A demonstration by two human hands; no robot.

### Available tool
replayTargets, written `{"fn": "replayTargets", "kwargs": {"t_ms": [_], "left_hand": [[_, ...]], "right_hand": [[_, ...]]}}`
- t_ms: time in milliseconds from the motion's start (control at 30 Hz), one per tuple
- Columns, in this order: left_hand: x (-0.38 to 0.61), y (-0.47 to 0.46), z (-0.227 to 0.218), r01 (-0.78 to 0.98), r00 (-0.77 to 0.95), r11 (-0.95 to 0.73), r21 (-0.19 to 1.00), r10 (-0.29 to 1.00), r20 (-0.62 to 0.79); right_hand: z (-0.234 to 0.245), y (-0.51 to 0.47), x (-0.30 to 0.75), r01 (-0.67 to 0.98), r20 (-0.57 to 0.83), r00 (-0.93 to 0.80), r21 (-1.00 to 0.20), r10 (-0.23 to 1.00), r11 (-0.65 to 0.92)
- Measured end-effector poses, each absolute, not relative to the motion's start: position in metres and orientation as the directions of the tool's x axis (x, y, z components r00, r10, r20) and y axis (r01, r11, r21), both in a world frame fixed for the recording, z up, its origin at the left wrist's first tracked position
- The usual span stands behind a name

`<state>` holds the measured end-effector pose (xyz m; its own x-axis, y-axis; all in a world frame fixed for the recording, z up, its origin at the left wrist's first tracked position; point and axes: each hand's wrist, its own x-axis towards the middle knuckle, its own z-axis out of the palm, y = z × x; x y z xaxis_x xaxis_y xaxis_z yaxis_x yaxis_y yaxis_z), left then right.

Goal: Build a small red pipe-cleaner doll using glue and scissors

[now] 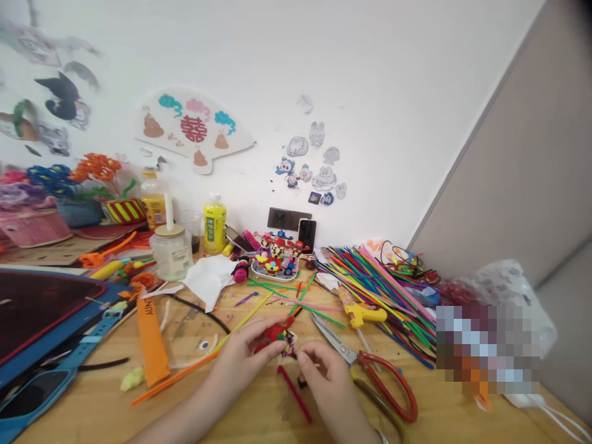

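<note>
Being gripped by the curled left hand (253, 346), a pipe-cleaner figure (289, 340) is held above the front half of the tabletop (250, 412), apparently steadied for the right hand (326, 375), pinched closed on its edge. Toward the back edge, similar figures (277, 251) are grouped in a white tray (276, 277), pale liquid (171, 267) in a lidded jar (170, 250).

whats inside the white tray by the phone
Small colourful figures stand in the tray. They hide most of its floor, so anything beneath them can't be seen.
</note>
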<state>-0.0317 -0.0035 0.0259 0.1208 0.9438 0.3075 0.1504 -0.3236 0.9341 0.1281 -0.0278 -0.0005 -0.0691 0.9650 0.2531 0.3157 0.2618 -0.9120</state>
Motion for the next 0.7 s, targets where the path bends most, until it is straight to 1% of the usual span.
{"fn": "replayTargets", "kwargs": {"t_ms": [67, 167, 300, 400, 467, 533, 600, 633, 700], "left_hand": [[-0.031, -0.003, 0.025, 0.115, 0.118, -0.295, 0.949, 0.952, 0.282], [-0.029, -0.003, 0.023, 0.044, 0.108, -0.249, 0.968, 0.964, 0.243], [-0.028, -0.005, 0.026, 0.030, 0.134, -0.202, 0.979, 0.971, 0.196], [-0.030, -0.003, 0.027, 0.038, 0.156, -0.181, 0.983, 0.972, 0.173], [-0.031, 0.000, 0.025, -0.012, 0.147, -0.181, 0.983, 0.973, 0.181], [-0.031, 0.004, 0.020, -0.113, 0.143, -0.191, 0.975, 0.968, 0.207], [-0.031, 0.007, 0.016, -0.184, 0.146, -0.206, 0.961, 0.961, 0.234], [-0.031, 0.008, 0.014, -0.192, 0.147, -0.209, 0.959, 0.960, 0.239], [-0.032, 0.008, 0.013, -0.146, 0.150, -0.202, 0.968, 0.963, 0.224]], "right_hand": [[-0.001, -0.026, 0.129, 0.188, 0.145, -0.070, -0.970, 0.987, 0.155], [-0.001, -0.026, 0.129, 0.107, 0.086, -0.096, -0.990, 0.992, 0.096], [0.002, -0.029, 0.130, 0.164, 0.120, -0.085, -0.977, 0.989, 0.133], [0.001, -0.030, 0.132, 0.218, 0.165, -0.112, -0.958, 0.980, 0.187], [-0.001, -0.029, 0.134, 0.277, 0.208, -0.121, -0.932, 0.971, 0.234], [-0.004, -0.027, 0.136, 0.330, 0.230, -0.115, -0.909, 0.966, 0.255], [-0.006, -0.025, 0.137, 0.334, 0.208, -0.113, -0.913, 0.972, 0.234], [-0.007, -0.024, 0.137, 0.321, 0.192, -0.115, -0.921, 0.974, 0.220], [-0.010, -0.023, 0.136, 0.285, 0.175, -0.125, -0.936, 0.977, 0.204]]}}
